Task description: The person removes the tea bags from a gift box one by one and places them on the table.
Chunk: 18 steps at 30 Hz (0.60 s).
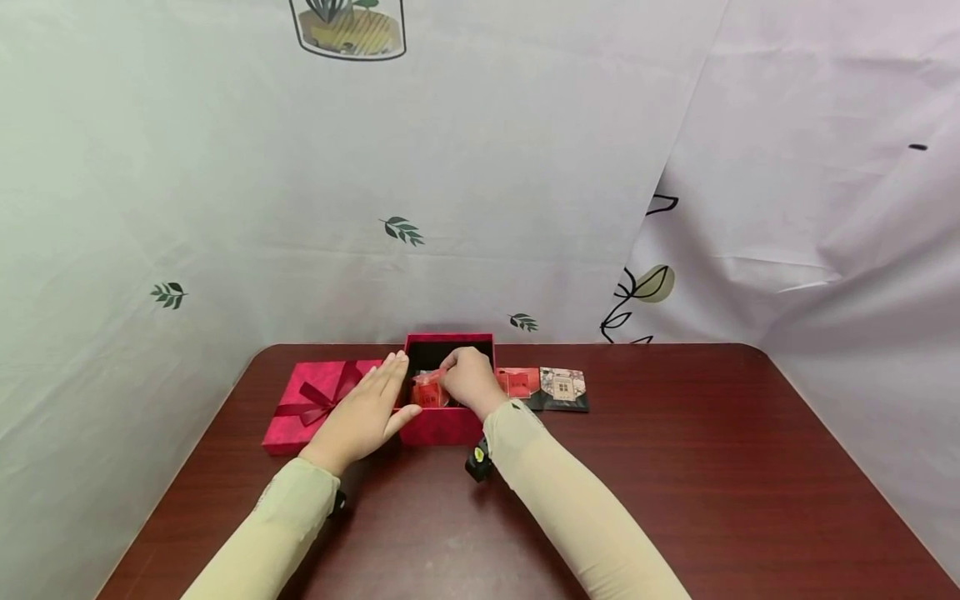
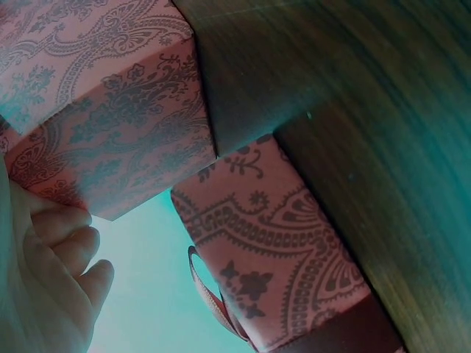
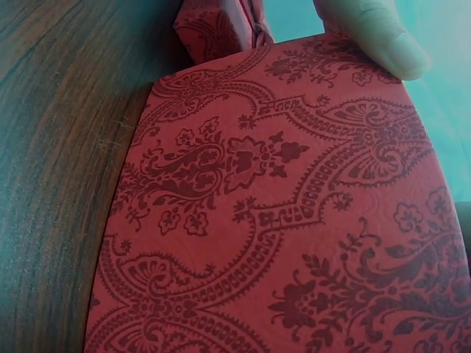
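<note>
A red patterned gift box (image 1: 441, 427) stands without its lid at the far side of the table. My left hand (image 1: 362, 423), fingers straight and thumb spread, rests against its left side. In the right wrist view a thumb (image 3: 383, 40) lies at the box's top edge. My right hand (image 1: 471, 382) reaches into the box with bent fingers, pinching a small red packet (image 1: 429, 392). Its fingertips are partly hidden in the head view. To the left lies the red lid (image 1: 296, 383) with a dark red ribbon bow (image 1: 318, 402).
Right of the box lie a red packet (image 1: 519, 383) and a dark floral packet (image 1: 564, 388), side by side. The brown wooden table (image 1: 675, 467) ends at a pale curtain (image 1: 525, 167) printed with leaves.
</note>
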Tool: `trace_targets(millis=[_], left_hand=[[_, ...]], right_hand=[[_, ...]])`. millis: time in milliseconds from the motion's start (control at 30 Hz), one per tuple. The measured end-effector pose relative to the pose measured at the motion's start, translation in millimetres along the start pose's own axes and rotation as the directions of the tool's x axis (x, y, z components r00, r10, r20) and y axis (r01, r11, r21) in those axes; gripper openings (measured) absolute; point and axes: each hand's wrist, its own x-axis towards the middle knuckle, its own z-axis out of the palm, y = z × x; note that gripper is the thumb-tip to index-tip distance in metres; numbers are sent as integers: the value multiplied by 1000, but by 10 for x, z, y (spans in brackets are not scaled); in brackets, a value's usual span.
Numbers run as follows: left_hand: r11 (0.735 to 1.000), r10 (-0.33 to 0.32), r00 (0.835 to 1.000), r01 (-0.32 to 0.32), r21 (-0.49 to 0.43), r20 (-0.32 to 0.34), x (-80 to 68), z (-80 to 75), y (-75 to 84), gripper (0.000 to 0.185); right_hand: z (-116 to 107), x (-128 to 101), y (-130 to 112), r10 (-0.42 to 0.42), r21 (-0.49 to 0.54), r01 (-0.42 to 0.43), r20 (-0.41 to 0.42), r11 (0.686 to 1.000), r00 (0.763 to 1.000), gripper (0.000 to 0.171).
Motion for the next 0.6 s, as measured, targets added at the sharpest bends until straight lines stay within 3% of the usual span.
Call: trace_targets(millis=[300, 600], left_hand=[[1000, -5, 1000, 5, -4, 4, -6, -5, -2, 80], [1000, -1, 1000, 1, -10, 5, -4, 1, 7, 80]], right_hand=[[7, 7, 20, -83, 44, 87, -98, 995, 992, 12], [-8, -62, 23, -171, 69, 188, -201, 980, 965, 13]])
